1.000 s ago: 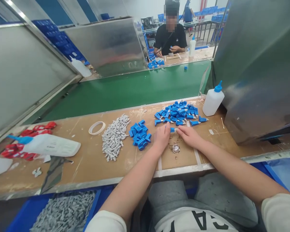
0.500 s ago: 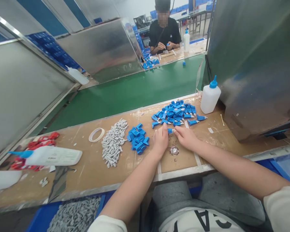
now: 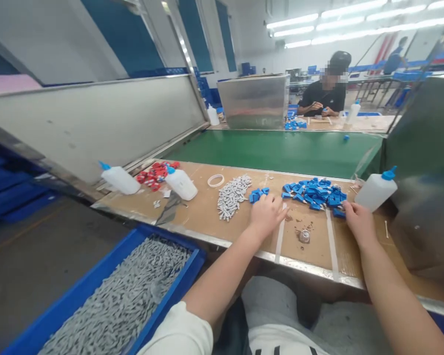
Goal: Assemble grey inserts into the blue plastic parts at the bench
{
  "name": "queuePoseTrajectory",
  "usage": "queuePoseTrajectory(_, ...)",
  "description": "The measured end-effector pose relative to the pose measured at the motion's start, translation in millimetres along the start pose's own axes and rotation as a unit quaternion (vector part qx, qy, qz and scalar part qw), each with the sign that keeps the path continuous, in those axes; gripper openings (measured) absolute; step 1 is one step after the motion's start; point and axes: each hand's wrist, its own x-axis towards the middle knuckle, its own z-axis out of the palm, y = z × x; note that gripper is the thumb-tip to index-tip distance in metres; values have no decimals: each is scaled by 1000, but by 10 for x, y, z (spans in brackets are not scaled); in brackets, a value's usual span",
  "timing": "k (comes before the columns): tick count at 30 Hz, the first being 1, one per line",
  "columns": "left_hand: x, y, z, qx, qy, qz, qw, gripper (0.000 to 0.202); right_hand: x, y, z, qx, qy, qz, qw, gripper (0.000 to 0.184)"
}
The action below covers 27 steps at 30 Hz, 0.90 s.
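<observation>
Left hand [image 3: 267, 216] lies palm-down left of the large pile of blue plastic parts [image 3: 313, 191], fingers together on the small blue pile [image 3: 258, 195]. Right hand [image 3: 357, 223] touches the large pile's near-right edge, fingers curled, pinch unclear. Taking single edge pieces likely avoids scattering.

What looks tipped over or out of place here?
Two white bottles lie on their sides at the left end of the bench, by red parts. One blue part sits alone on the green belt.

Bare bench [image 3: 311, 254] before the blue pile [image 3: 314, 193], save a metal cup [image 3: 304, 236].
</observation>
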Motion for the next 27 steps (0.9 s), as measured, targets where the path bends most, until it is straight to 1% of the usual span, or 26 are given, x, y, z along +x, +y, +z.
queuePoseTrajectory(1,-80,-93,-5,44,-5,-9,999,39,-4,-35,-8,9,23,8,1000,57)
queuePoseTrajectory(3,-219,-243,45,86,-25,-29,996,40,-55,-189,6,37,64,4,997,64)
queuePoseTrajectory(4,-270,-292,90,87,-34,-35,995,44,-94,-303,30,50,65,-14,997,65)
queuePoseTrajectory(5,-303,-321,142,81,-38,-37,995,49,-138,-435,67,56,50,-43,996,64)
queuePoseTrajectory(8,-311,-322,275,50,-25,-53,997,63,-266,-899,249,44,-53,-160,985,57)
queuePoseTrajectory(10,-279,-306,319,36,-14,-64,997,56,-335,-1218,411,37,-119,-224,967,53)
queuePoseTrajectory(12,-259,-319,337,27,-10,-65,997,43,-392,-1518,589,37,-175,-271,946,49)
queuePoseTrajectory(13,-260,-338,343,22,-8,-62,998,41,-419,-1659,683,31,-202,-292,934,47)
queuePoseTrajectory(16,-309,-423,357,7,-18,-57,998,50,-513,-2045,991,-19,-268,-355,895,35)
queuePoseTrajectory(18,-376,-477,363,15,-36,-52,998,56,-582,-2275,1227,-67,-299,-407,861,24)
queuePoseTrajectory(21,-532,-545,354,28,-48,-40,998,56,-667,-2557,1596,-139,-337,-464,807,16)
queuePoseTrajectory(23,-662,-590,341,11,-39,-9,999,51,-695,-2685,1810,-165,-366,-488,775,14)
queuePoseTrajectory(24,-727,-615,334,-2,-33,11,999,48,-700,-2728,1899,-169,-381,-506,755,16)
queuePoseTrajectory(27,-888,-690,315,-21,-11,65,998,39,-693,-2791,2085,-173,-417,-568,688,22)
